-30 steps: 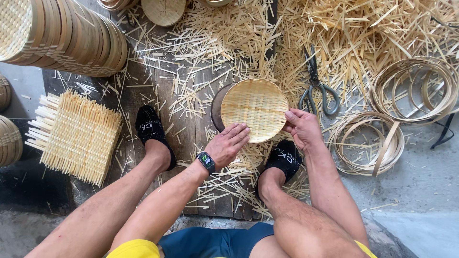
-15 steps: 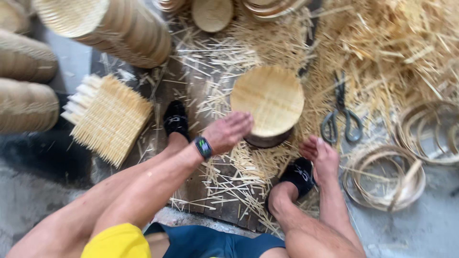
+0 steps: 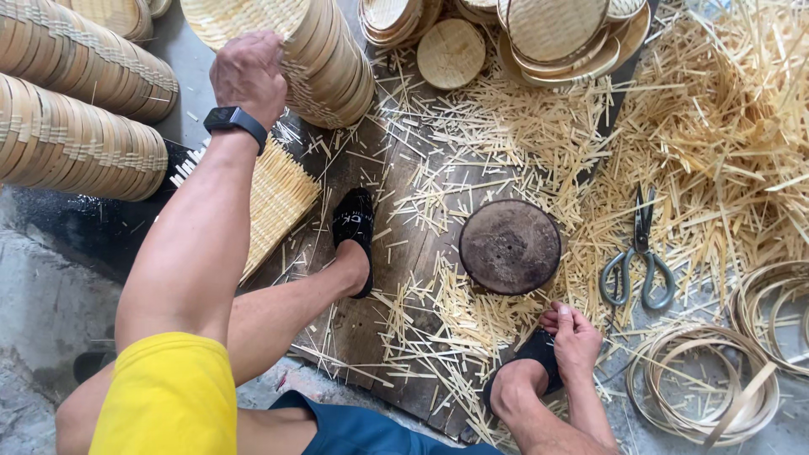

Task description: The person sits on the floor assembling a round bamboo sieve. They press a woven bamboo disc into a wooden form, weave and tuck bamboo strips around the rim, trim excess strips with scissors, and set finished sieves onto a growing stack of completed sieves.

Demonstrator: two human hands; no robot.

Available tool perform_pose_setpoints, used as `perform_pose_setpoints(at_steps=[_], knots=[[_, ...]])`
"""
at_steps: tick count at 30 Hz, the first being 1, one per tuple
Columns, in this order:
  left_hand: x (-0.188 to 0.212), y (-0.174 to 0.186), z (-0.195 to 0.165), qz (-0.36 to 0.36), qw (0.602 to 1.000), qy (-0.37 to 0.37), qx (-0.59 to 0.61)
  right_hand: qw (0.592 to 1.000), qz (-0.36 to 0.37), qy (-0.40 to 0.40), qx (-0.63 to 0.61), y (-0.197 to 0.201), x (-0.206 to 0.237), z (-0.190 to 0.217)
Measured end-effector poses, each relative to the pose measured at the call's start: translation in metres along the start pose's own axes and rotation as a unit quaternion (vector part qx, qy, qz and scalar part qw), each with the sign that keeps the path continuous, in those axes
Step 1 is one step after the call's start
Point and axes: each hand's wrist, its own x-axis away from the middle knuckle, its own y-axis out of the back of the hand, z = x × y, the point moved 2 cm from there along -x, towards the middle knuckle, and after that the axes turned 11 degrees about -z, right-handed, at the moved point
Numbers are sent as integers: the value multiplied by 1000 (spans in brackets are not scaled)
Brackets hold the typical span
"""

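Up at far left, the left hand [image 3: 247, 77] grips the stack of woven lids [image 3: 295, 46], whose long axis leans away, while the right hand [image 3: 575, 335] rests loosely curled, holding nothing, near the dark round block [image 3: 510, 246].

Single head-worn view, steeply downward, close over knees and littered wooden board [image 3: 404, 278].

Under the left hand [image 3: 247, 76], a stack of woven bamboo lids [image 3: 291, 50], matt and ribbed, was seen. Beside the right hand [image 3: 575, 337], a round wooden block [image 3: 510, 246] looked dark and rough; metal scissors [image 3: 637, 257] appeared dull among pale dry bamboo splints [image 3: 716, 126].
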Motion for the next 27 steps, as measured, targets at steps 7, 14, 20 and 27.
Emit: perform_pose_setpoints(at_steps=[7,14,20,27], knots=[[-6,-4,9,78,992,97,25,1000,2,-6,12,-2,-3,-2],[-6,-8,16,123,991,39,-26,1000,4,-9,19,-2,-7,-6],[4,-25,18,55,994,-17,-96,1000,4,-14,25,-6,-6,0],[128,-22,-8,191,981,6,4,999,17,-5,31,-7,-4,8]])
